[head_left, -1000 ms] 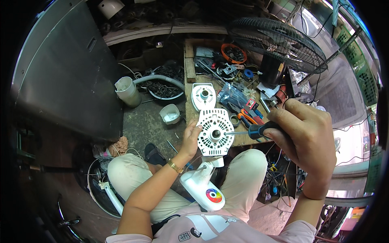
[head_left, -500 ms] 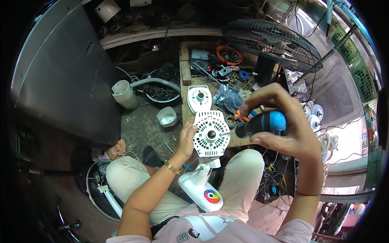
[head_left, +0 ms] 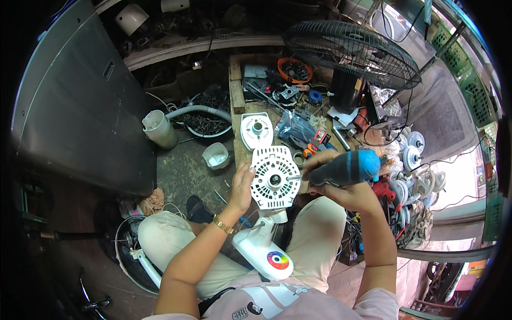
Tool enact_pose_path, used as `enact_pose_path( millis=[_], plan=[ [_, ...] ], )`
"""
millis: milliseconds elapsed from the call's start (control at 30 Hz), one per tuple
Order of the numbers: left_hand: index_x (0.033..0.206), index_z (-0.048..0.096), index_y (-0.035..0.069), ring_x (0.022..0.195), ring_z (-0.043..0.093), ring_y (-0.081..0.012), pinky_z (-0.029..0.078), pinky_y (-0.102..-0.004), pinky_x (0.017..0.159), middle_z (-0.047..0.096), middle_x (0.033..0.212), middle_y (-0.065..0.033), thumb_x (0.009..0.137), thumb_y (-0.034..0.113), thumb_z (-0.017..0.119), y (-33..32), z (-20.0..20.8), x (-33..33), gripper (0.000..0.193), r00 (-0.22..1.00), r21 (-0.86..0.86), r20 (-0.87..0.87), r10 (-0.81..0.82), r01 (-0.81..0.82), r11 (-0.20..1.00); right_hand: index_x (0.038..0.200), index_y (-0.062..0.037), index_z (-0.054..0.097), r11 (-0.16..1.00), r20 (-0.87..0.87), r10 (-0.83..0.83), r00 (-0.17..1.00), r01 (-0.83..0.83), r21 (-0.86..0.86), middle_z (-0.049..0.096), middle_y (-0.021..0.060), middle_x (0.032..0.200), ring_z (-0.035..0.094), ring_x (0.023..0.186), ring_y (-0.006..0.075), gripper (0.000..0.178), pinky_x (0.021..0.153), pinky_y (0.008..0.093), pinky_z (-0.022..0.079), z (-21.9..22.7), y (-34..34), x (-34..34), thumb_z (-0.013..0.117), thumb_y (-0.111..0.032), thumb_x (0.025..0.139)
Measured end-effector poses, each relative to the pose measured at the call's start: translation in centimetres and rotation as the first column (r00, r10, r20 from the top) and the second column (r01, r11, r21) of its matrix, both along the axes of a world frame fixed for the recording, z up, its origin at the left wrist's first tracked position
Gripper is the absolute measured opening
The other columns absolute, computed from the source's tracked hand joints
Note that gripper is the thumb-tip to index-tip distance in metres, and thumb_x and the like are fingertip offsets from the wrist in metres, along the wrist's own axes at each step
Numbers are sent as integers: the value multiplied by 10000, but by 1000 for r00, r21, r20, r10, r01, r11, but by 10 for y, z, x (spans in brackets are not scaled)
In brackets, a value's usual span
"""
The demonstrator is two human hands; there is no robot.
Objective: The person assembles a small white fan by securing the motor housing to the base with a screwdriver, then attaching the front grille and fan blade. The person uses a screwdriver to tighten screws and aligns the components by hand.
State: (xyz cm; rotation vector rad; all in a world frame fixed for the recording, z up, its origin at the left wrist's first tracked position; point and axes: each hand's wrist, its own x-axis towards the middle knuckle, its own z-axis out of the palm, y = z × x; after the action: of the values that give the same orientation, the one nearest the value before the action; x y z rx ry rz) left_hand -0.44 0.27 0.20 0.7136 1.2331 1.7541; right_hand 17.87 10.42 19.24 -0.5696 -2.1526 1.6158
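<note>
Down and to the left, the right hand (head_left: 344, 196) has moved since the earlier frame, when its fingers were spread wide. Now they are curled close round the front of a fat black screwdriver with a blue end (head_left: 345, 168). Its thin metal rod reaches the right side of a white plastic fan motor case full of slots (head_left: 274, 180), in the middle of the frame. The left hand (head_left: 242, 188) is partly closed on the case's left edge, thumb in front; its other fingers are mostly hidden. Below sits a white plastic fan body with a rainbow circle (head_left: 258, 250). Just above the case, a small white plate with holes (head_left: 256, 140) lies on the wooden counter (head_left: 250, 106).
</note>
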Motion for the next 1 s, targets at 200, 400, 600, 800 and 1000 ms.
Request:
enact_pose_path(
  millis=[200, 400, 600, 800, 1000],
  plan=[
    [1076, 564, -92, 1049, 469, -150, 353, -253, 925, 478, 1143, -82, 949, 168, 416, -2, 3, -3, 325, 999, 4, 20, -41, 41, 999, 934, 4, 628, 951, 29, -70, 997, 58, 303, 681, 136, 875, 667, 745, 178, 121, 680, 280, 542, -27, -3, 21, 660, 4, 817],
    [1120, 546, -88, 1056, 469, -145, 353, -251, 932, 466, 1140, -79, 963, 205, 407, -5, 14, -7, 360, 995, -15, -45, -85, 84, 996, 910, -29, 665, 911, -102, -77, 992, 111, 397, 685, 105, 832, 663, 742, 234, 182, 673, 313, 530, -32, -28, 22, 708, -38, 733],
    [1121, 551, -88, 1070, 473, -168, 358, -269, 943, 463, 1164, -91, 979, 275, 394, -5, 17, -8, 421, 979, -40, -171, -107, 102, 994, 902, -42, 673, 853, -132, -21, 991, 87, 514, 693, 82, 847, 662, 768, 246, 219, 678, 327, 541, -38, -35, 26, 644, -70, 686],
    [1126, 547, -87, 1073, 482, -183, 367, -282, 939, 470, 1163, -110, 983, 267, 379, -5, 9, -4, 418, 983, -52, -169, -71, 63, 997, 842, -56, 669, 842, -166, -31, 986, 115, 528, 699, 81, 831, 659, 774, 246, 128, 680, 334, 548, -45, -33, 27, 657, -122, 733],
    [1127, 545, -89, 1060, 485, -199, 370, -291, 939, 471, 1143, -131, 979, 251, 374, -4, 10, -2, 409, 994, -33, -94, -52, 49, 998, 784, -45, 647, 867, -176, 0, 984, 87, 490, 699, 82, 818, 664, 777, 247, 116, 670, 318, 546, -41, -17, 23, 698, -135, 731]
  ],
)
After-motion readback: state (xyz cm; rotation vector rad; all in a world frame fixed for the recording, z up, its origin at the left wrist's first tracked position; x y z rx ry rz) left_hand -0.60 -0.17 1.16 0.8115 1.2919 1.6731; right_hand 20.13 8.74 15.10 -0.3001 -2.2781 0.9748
